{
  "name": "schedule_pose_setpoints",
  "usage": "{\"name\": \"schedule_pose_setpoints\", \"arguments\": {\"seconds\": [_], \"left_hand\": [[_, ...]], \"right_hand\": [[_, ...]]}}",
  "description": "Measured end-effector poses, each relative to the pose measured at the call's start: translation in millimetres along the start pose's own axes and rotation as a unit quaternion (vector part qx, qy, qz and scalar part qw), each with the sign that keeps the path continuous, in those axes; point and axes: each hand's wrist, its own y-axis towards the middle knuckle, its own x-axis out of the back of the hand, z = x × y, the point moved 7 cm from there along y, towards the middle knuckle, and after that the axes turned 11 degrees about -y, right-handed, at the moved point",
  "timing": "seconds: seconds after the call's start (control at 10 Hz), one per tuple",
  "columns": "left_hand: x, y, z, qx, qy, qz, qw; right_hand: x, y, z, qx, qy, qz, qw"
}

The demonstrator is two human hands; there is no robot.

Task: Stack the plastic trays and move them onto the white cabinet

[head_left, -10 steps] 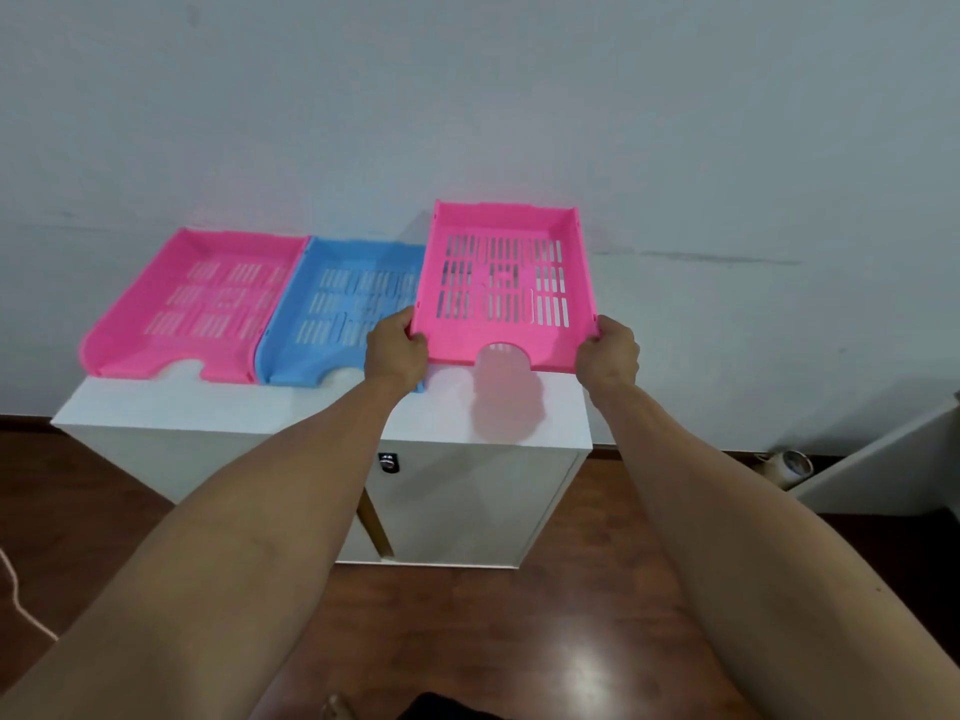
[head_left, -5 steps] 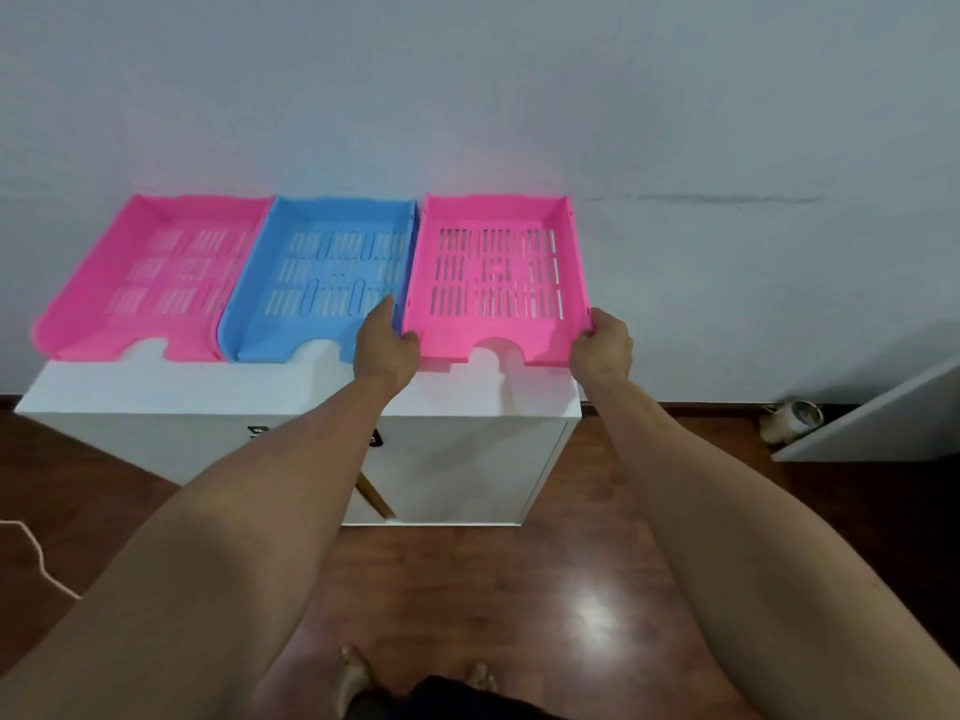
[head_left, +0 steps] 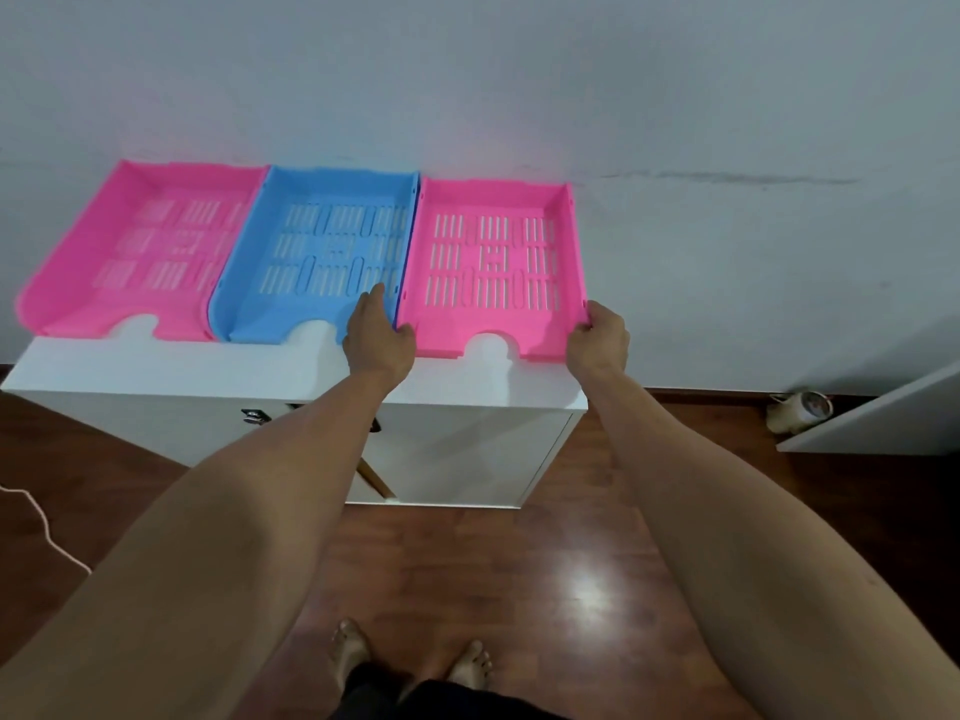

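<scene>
Three slotted plastic trays lie side by side on the white cabinet [head_left: 291, 374], against the wall. A pink tray [head_left: 130, 262] is at the left, a blue tray [head_left: 322, 252] in the middle, another pink tray [head_left: 493, 272] at the right. My left hand [head_left: 376, 335] grips the right pink tray's front left corner, with fingers lying over the blue tray's edge. My right hand [head_left: 597, 337] grips its front right corner. That tray rests flat on the cabinet top.
The grey wall stands right behind the trays. The floor is dark wood, with my bare feet [head_left: 410, 662] below. A white cable [head_left: 36, 522] runs at the left. A white board [head_left: 872, 418] and a roll of tape [head_left: 802, 410] lie at the right.
The right pink tray went from tilted up in the air down to flat on the cabinet beside the blue tray. Both hands stayed on its front corners.
</scene>
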Motion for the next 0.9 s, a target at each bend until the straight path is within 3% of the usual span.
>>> {"name": "schedule_pose_setpoints", "arguments": {"seconds": [0.4,0.8,0.9], "left_hand": [[-1,13,1,-0.002,0.053,-0.019,0.998],[8,5,-16,-0.025,0.064,0.011,0.998],[19,-1,-21,-0.041,0.053,0.030,0.997]], "right_hand": [[-5,12,7,-0.005,0.016,0.005,1.000],[-7,10,23,0.014,0.021,0.038,0.999],[-1,-2,48,0.081,-0.034,-0.029,0.996]]}}
